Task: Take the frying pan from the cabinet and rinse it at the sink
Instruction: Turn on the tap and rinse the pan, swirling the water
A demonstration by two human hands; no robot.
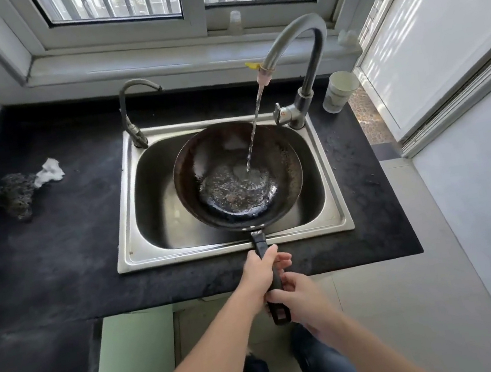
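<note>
Frying pan (240, 193) is in the sink (153, 258), its dark bowl over the basin and right under the tap (296, 47). The stream of water (255, 123) lands just right of the bowl's middle, and a shallow pool lies in the bottom. Whether the bowl rests on the basin floor or hangs from your arms, the view doesn't settle.

You have both hands on the handle (258, 239). Your left grip (261, 271) is wrapped round it just this side of the sink's front rim, above the counter (59, 271). Your right grip (300, 297) is closed round the tail end, nearer your body and past the counter's edge.

What matters for the next move is the handle's line. It runs straight away from you, from right grip through left grip to the bowl, so the pan lies dead ahead of both, and the left grip is nearer the weight. To swirl or tip the water out you would probably roll the pan about that line, the left grip carrying the load and the right one steering the twist. The tap's base stands close to the pan's right rim, so tipping left looks safer.

A scouring pad (14, 196) and crumpled paper (49, 172) lie well off to the left.
</note>
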